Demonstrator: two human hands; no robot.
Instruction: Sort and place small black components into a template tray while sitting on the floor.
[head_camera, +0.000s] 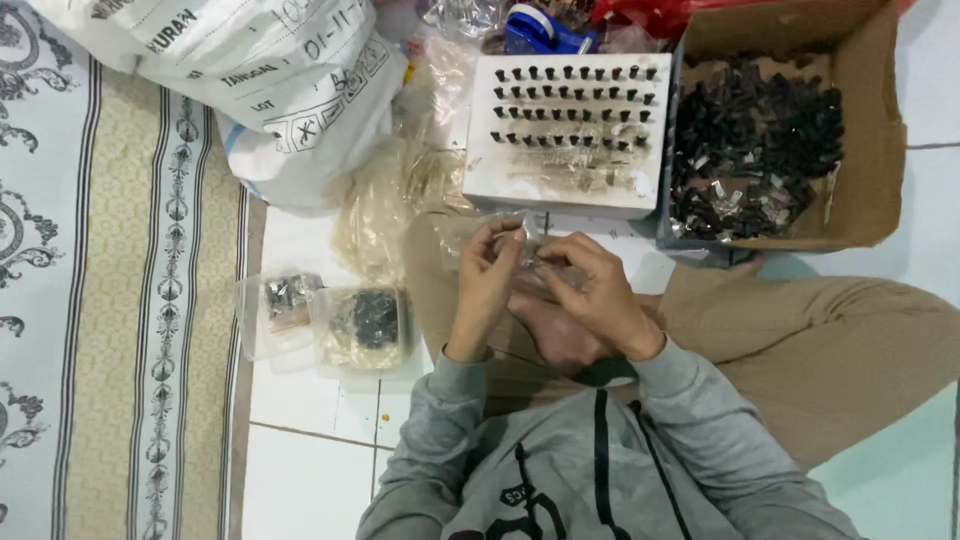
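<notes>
step: bagging small parts | left hand (487, 272) and right hand (590, 285) both pinched closed on clear plastic bag (500, 235) | next, likely: steady grip, bag mouth held open; black parts in cardboard box (880, 130) beyond right hand

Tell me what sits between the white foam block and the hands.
Head view: only a strip of white floor tile and the clear plastic bag the hands hold.
</notes>
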